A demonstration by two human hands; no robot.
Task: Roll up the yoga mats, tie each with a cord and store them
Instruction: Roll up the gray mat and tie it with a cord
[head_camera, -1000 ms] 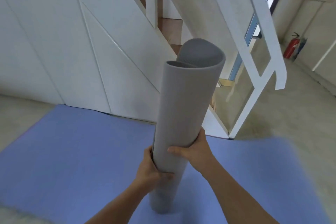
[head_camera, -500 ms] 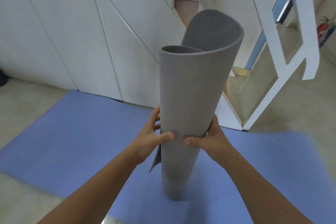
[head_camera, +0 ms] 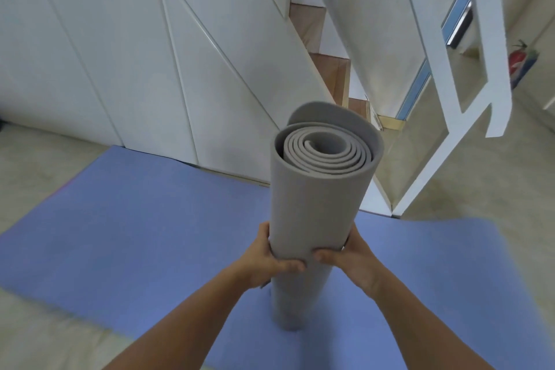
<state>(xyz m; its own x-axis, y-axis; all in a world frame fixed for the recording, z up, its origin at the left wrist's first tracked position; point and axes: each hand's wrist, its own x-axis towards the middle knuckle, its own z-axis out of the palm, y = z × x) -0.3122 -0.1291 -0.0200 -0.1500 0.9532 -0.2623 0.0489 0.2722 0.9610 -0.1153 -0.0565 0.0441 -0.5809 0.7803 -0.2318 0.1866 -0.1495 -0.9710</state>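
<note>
A rolled grey yoga mat (head_camera: 318,201) stands upright on its lower end, which rests on a blue yoga mat (head_camera: 144,231) spread flat on the floor. Its spiral top end faces me, with the outer layer standing a little loose at the back. My left hand (head_camera: 270,258) wraps the roll from the left and my right hand (head_camera: 351,258) from the right, both about two thirds of the way down. No cord shows anywhere.
White panelled staircase cladding (head_camera: 126,48) rises right behind the blue mat. Wooden steps (head_camera: 327,75) climb behind it, and a white railing frame (head_camera: 468,90) stands to the right. A red fire extinguisher (head_camera: 518,61) sits at the far right. Beige floor surrounds the mat.
The roll has tipped so its spiral top now faces me. Both hands have slid lower and closed tighter around it, and the loose outer flap is drawn in.
</note>
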